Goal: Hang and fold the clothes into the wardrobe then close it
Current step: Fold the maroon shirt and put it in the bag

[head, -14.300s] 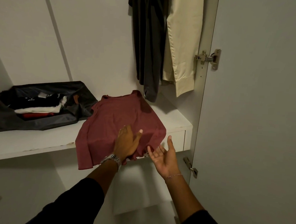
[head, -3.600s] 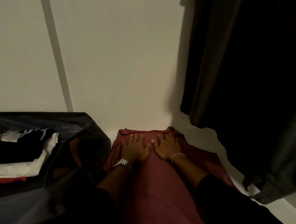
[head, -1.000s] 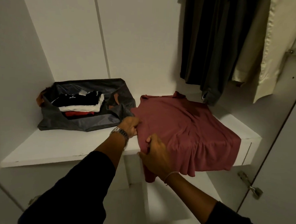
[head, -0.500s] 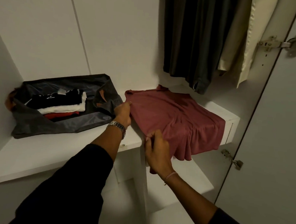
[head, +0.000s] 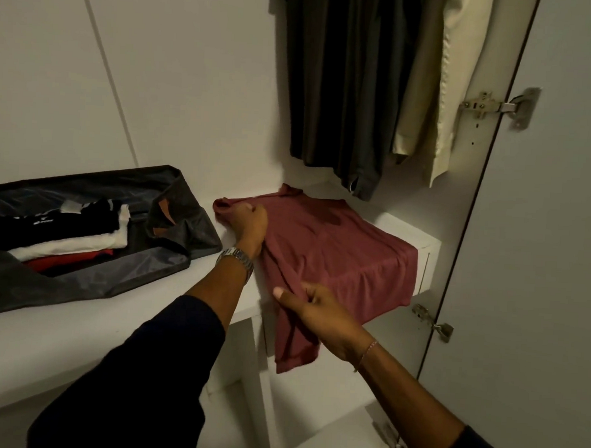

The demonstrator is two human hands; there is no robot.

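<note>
Fingers of the left hand curled on the red shirt near its collar, the right hand pinched the hanging side, so folding it over slowly and flat seemed best.

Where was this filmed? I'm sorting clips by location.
Most likely inside a home's built-in wardrobe: dark garments hang above a white shelf, a hinged door stands open, and folded clothes sit in a grey organizer.

Your single head camera looks forward and down from close range into the open wardrobe, onto its shelf.
</note>
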